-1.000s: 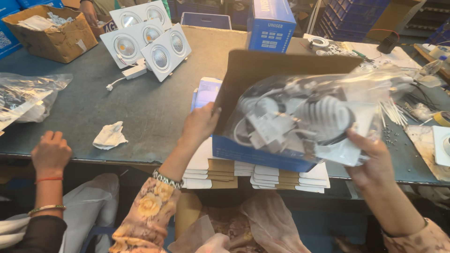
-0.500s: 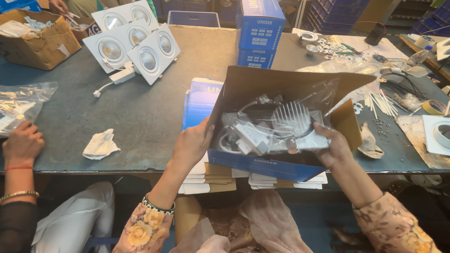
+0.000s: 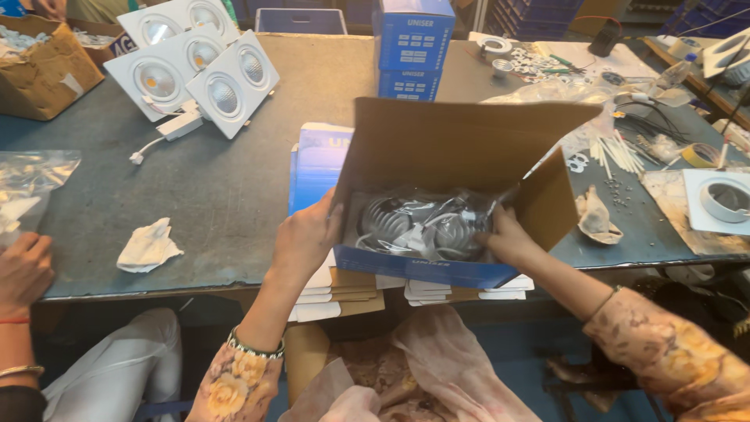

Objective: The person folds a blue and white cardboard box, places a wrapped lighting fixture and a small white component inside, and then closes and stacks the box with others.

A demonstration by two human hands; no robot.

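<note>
An open blue cardboard box [image 3: 437, 270] with brown flaps sits at the table's front edge on a stack of flat folded cartons [image 3: 344, 285]. My left hand [image 3: 306, 234] grips the box's left wall. My right hand [image 3: 506, 234] is inside the box, pressing down a clear plastic bag with white light fittings [image 3: 418, 223] that lies on the box floor.
Several white square downlights [image 3: 195, 66] lie at the back left near a brown carton [image 3: 39, 66]. Two blue boxes [image 3: 414, 47] stand stacked behind. A crumpled white cloth [image 3: 147, 246] lies left. Another person's hand [image 3: 23, 270] rests at the left edge. Parts and wires [image 3: 648, 133] clutter the right.
The bagged fittings went from above the box down into it. My right hand followed the bag inside; my left hand stayed on the box's left wall.
</note>
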